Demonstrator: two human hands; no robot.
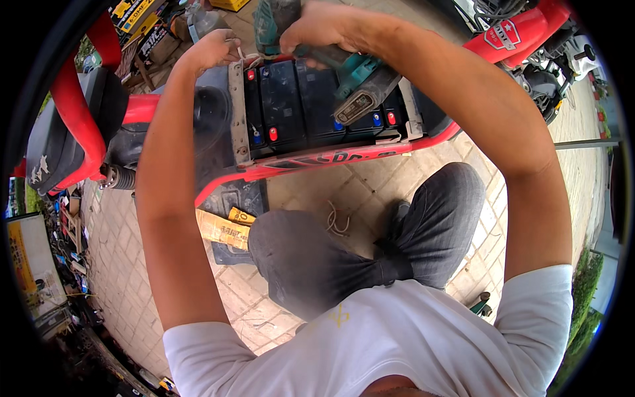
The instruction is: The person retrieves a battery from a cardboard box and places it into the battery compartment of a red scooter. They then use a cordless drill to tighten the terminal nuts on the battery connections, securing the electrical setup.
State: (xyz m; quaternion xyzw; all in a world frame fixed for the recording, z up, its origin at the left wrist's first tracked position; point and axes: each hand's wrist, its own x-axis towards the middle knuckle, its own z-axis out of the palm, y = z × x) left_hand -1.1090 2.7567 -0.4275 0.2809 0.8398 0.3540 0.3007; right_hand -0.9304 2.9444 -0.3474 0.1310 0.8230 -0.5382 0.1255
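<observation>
My right hand (317, 31) grips a teal and black cordless power tool (358, 74), whose battery end reaches over the black batteries (283, 106) in the scooter's floor bay. The tool's head points to the far side of the bay; its tip is hidden. Near the far left corner of the bay, my left hand (213, 52) has thumb and fingers pinched around a small pale piece, perhaps a cable tie or wire. Red and blue terminal caps show on the batteries. A drilled metal bracket (239, 114) crosses the bay's left end.
The scooter's red frame tube (327, 155) runs along the near side. On the brick paving lie loose pale wire loops (338, 219), a dark plastic panel (233, 193) and yellow printed strips (223, 229). Boxes and a clear plastic bottle (202, 21) stand beyond the scooter. Clutter lines the far left.
</observation>
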